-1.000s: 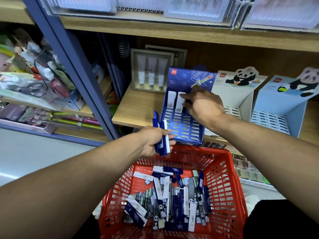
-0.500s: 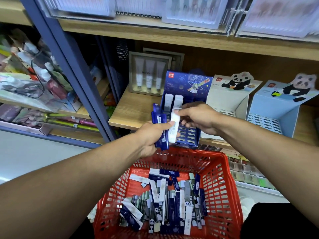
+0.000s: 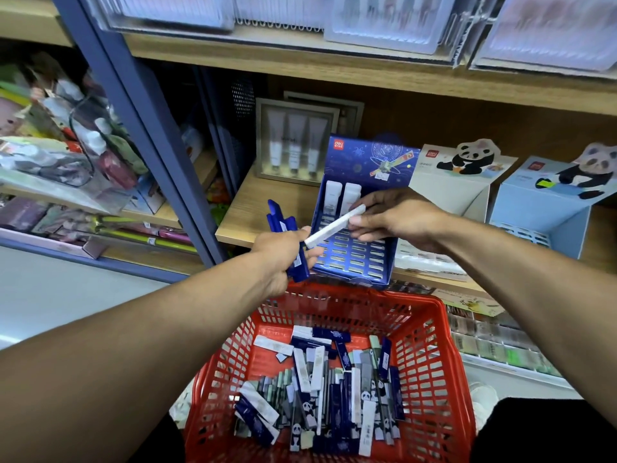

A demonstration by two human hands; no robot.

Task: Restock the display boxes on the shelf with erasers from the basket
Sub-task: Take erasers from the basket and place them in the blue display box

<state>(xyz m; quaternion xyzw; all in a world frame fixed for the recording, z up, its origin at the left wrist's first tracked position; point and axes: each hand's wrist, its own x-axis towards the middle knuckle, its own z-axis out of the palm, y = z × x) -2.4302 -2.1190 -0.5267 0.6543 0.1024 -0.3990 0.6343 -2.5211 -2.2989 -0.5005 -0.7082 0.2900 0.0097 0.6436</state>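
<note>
A red plastic basket [image 3: 430, 355] in front of me holds several loose erasers [image 3: 320, 389] in blue, white and panda wrappers. My left hand [image 3: 283, 248] grips a bundle of blue erasers [image 3: 283, 228] above the basket's far rim. My right hand [image 3: 397, 218] pinches a white eraser [image 3: 330, 228] by its upper end; its lower end still touches the left hand. Behind them on the shelf leans a blue display box [image 3: 360, 255] with two white erasers [image 3: 342, 198] in its top row. Two panda display boxes [image 3: 467, 182] [image 3: 541, 215] stand to its right.
The wooden shelf [image 3: 263, 208] also carries a framed set of three tubes [image 3: 293, 142] at the back left. A blue steel upright [image 3: 150, 128] divides off the crowded left-hand shelves. Clear trays line the shelf above. Small packets fill a lower shelf [image 3: 494, 342] at right.
My right hand left the blue box, came back to the left hand, took the white eraser from the bundle and is drawing it up and to the right.
</note>
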